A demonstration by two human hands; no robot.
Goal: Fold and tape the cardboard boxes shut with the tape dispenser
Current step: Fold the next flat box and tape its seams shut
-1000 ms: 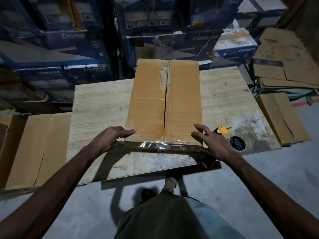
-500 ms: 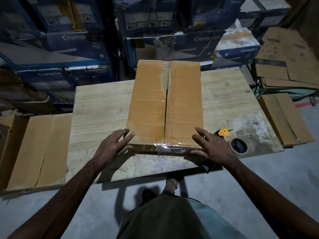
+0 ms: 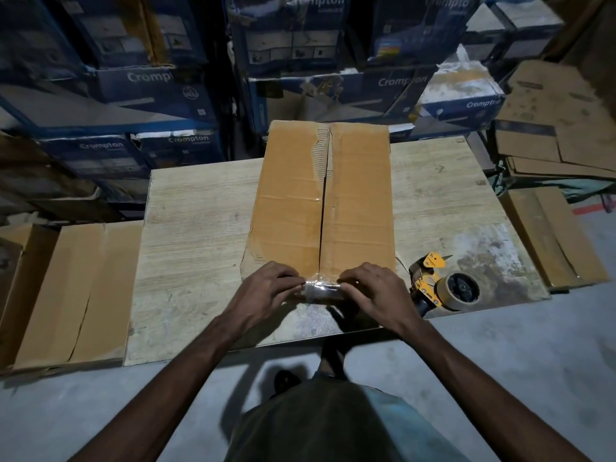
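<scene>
Watching from my station: left hand (image 3: 266,290) and right hand (image 3: 375,288) now come in from corners to middle seam, both pinch tape (image 3: 321,290) at near edge of box (image 3: 356,201). On table (image 3: 200,228), tape dispenser (image 3: 443,288) lies just right. Near end almost sealed, I judge.

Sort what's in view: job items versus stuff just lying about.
Job: cardboard box, clear tape on its near edge, tape dispenser, left hand, right hand.
Lying about: flattened cardboard left of the table, blue Crompton cartons behind, cardboard stack far right.
</scene>
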